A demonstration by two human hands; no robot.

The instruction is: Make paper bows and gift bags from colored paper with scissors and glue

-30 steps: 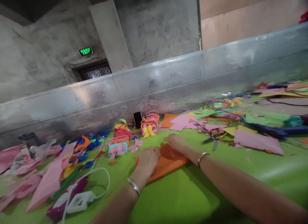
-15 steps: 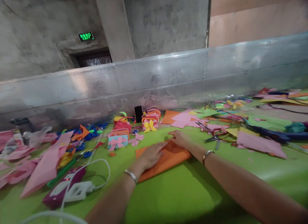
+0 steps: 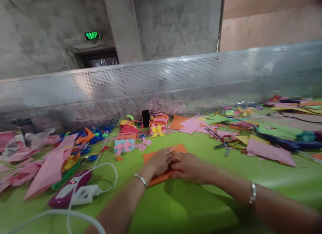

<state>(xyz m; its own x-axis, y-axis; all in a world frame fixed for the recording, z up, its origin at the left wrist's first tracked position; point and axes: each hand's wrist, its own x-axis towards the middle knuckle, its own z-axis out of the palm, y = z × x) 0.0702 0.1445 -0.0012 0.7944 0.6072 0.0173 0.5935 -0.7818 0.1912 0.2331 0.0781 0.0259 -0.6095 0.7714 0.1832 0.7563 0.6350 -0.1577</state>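
Observation:
An orange sheet of paper (image 3: 151, 157) lies on the green table (image 3: 191, 207) in front of me. My left hand (image 3: 159, 162) rests flat on it with fingers stretched out. My right hand (image 3: 187, 167) lies beside it, touching the left fingers, pressing the paper's near right part; its fingers are curled slightly down onto the sheet. Both wrists carry a silver bangle.
Small paper gift boxes with bows (image 3: 123, 145) and a black phone (image 3: 146, 118) stand behind the sheet. Scissors (image 3: 222, 144) and pink and green paper scraps lie to the right. A purple device with white charger and cable (image 3: 75, 193) is at left. A perforated metal screen (image 3: 176, 83) bounds the table.
My right hand has drawn back from the sheet's far corner to beside my left hand. The orange paper now looks folded smaller. The camera has shifted a little.

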